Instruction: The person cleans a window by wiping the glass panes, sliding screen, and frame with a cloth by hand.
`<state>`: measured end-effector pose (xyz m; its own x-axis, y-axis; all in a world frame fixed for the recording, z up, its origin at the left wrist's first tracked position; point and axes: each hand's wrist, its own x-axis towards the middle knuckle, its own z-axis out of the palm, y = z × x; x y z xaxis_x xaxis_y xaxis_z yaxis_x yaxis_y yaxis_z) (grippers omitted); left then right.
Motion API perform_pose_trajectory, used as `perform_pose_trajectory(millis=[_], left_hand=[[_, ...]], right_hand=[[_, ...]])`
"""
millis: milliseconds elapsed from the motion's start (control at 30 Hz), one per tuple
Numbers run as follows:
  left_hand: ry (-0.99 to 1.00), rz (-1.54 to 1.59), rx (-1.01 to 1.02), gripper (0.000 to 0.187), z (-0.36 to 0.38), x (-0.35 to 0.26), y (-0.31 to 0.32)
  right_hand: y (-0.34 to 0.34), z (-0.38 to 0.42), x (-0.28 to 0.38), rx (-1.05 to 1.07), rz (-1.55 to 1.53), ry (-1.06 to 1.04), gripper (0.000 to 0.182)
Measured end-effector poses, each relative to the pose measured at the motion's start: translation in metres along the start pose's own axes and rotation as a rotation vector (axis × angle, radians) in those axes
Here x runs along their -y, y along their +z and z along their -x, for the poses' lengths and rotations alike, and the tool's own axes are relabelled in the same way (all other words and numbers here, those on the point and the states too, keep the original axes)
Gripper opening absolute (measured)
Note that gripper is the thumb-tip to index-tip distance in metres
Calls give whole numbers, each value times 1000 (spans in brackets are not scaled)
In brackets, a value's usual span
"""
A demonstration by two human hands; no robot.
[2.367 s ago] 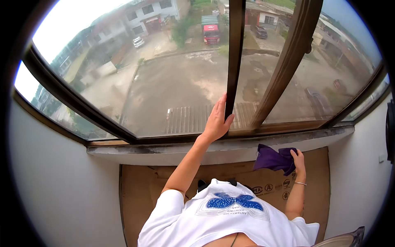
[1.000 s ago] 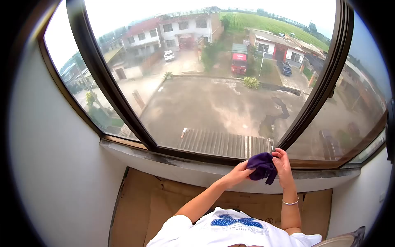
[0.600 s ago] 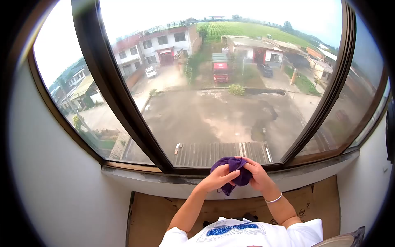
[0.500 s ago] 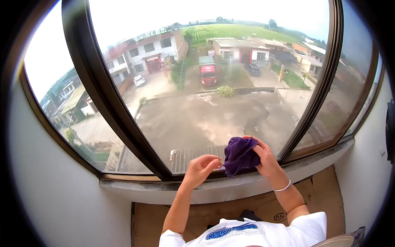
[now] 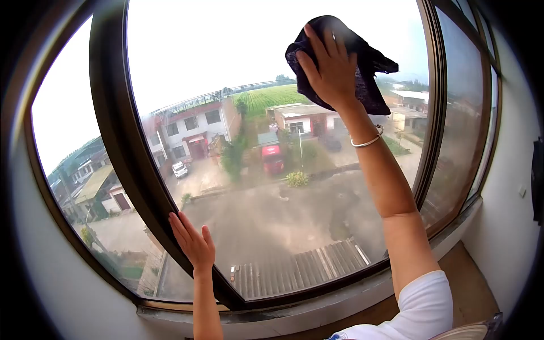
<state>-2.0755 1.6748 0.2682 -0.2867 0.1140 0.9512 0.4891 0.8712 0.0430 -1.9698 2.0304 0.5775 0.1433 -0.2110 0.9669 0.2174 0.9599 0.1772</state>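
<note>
A dark purple cloth [image 5: 371, 93] lies spread against the upper part of the window pane [image 5: 260, 209]. My right hand [image 5: 331, 71] presses flat on it with the fingers apart, pinning it to the glass. A pale bracelet circles my right wrist. Lower down on the left, my left hand [image 5: 194, 242] is raised, fingers stretched out and thumb apart, its fingertips at the dark window frame [image 5: 133, 141]. Nothing is in my left hand.
Another dark frame bar [image 5: 436, 113] stands right of the pane. The sill [image 5: 317, 309] runs below, with brown board on the floor at the lower right. White walls flank the window. Outside are buildings, a red truck [image 5: 272, 158], a white car and a green field.
My right hand has gone up to the high part of the pane with the cloth, now spread rather than bunched. My left hand has left the cloth's side and moved left to the frame, fingers extended.
</note>
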Motion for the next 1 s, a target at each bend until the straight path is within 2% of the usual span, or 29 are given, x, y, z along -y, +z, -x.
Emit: perform_pose_trajectory(millis=[33,133,233,267,333,400,433,467,500,533,567,600,633,667,733,833,867,967,1000], left_hand=[[9,-44,-14,64,2,-2,7],[53,-116,-90,64,10,-5,25],[59,-183,-149,67,12,-10,31],[62,-186,-156,66,13,-10,32],[59,-198,-159,65,15,-12,32],[50,-213,-143,65,14,-3,33],[43,-226,-122,65,15,0,34],[42,-221,-119,66,16,0,33],[41,-222,-127,66,16,0,35],[41,-209,-124,66,17,0,35],[42,-195,-119,66,18,1,35],[36,-182,-106,67,18,0,33],[36,-180,-109,67,17,-2,32],[36,-177,-108,66,16,-3,32],[35,-168,-113,66,15,-1,33],[47,-190,-118,64,19,-1,34],[47,-176,-115,64,17,-4,34],[43,-147,-120,63,15,-5,33],[46,-148,-125,63,16,-4,36]], right_hand=[[12,-10,25,-48,21,-69,57],[38,-22,113,-104,-249,-287,51],[57,-17,189,-22,-367,-502,42],[72,-23,196,-160,-411,-575,41],[42,-44,171,-235,-575,-571,34],[27,-80,138,-178,-302,-620,28],[55,-92,111,-422,-347,-563,26],[42,-98,71,-52,-281,-442,41],[32,-105,26,-17,-264,-397,38],[15,-104,-16,25,124,-172,53],[16,-100,-73,-191,59,-241,52],[-10,-95,-116,-142,260,-221,50],[15,-96,-210,-226,-16,-297,38],[12,-80,-273,-223,243,-148,41],[1,-60,-299,-302,160,-105,47],[41,-65,-347,-186,384,307,51],[43,-72,-311,-174,382,153,49],[50,-94,-118,-177,349,-231,55],[27,-92,-30,-40,229,-178,50]])
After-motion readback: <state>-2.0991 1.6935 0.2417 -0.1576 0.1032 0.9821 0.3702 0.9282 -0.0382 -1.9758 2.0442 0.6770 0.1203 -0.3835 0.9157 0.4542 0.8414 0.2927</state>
